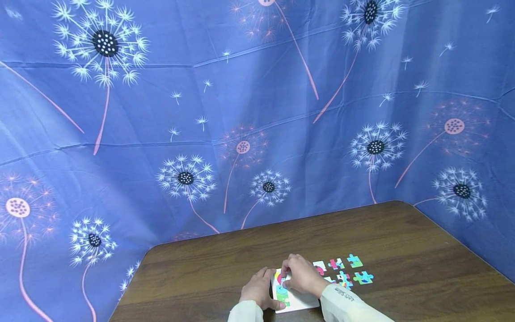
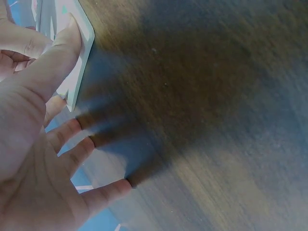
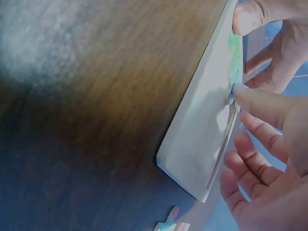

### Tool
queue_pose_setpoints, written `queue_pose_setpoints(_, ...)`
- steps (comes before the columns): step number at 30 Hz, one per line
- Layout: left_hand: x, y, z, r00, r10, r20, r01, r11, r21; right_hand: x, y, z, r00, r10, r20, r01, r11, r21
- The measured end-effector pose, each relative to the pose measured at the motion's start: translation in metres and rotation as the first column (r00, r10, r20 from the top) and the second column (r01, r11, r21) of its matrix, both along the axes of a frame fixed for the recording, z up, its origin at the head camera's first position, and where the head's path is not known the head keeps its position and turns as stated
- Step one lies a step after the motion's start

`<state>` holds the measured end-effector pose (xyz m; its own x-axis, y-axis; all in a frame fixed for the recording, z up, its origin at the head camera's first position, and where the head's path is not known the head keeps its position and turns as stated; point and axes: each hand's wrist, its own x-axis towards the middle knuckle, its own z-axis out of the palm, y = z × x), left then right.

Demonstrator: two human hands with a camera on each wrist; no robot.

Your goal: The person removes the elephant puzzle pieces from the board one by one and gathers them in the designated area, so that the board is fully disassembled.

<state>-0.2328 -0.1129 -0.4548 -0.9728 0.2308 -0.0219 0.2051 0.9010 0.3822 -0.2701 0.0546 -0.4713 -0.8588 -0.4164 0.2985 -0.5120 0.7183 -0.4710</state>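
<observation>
A white puzzle board (image 1: 301,302) lies on the table between the hands, with colourful pieces (image 1: 282,291) along its left side. My left hand (image 1: 257,288) steadies that side. In the left wrist view its thumb (image 2: 67,41) presses on the board near a corner, while the other fingers spread out beside it, tips on the table. Over the board, my right hand (image 1: 302,273) pinches a jigsaw piece (image 3: 231,95) at the edge of the filled strip. The right thumb covers most of that piece, and its picture cannot be made out.
Loose jigsaw pieces lie right of the board, among them a blue-green one (image 1: 355,260), a green-and-blue one (image 1: 363,277) and a red-and-white one (image 1: 336,264). The brown wooden table (image 1: 193,281) meets a blue dandelion-print cloth (image 1: 281,134) at its back and side.
</observation>
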Motion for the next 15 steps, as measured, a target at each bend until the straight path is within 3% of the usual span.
queue_pose_setpoints(8,-0.0027,0.001,-0.0008,1.0,0.005,0.014,-0.005,1.0,-0.014,-0.0011,0.0021,0.0,0.999,-0.037,0.005,0.037,0.999,-0.023)
queue_pose_setpoints(15,-0.0025,-0.0001,-0.0019,1.0,-0.002,-0.003,0.002,1.0,-0.013,-0.0012,0.0031,-0.0011,1.0,-0.021,-0.018,0.021,1.0,0.0)
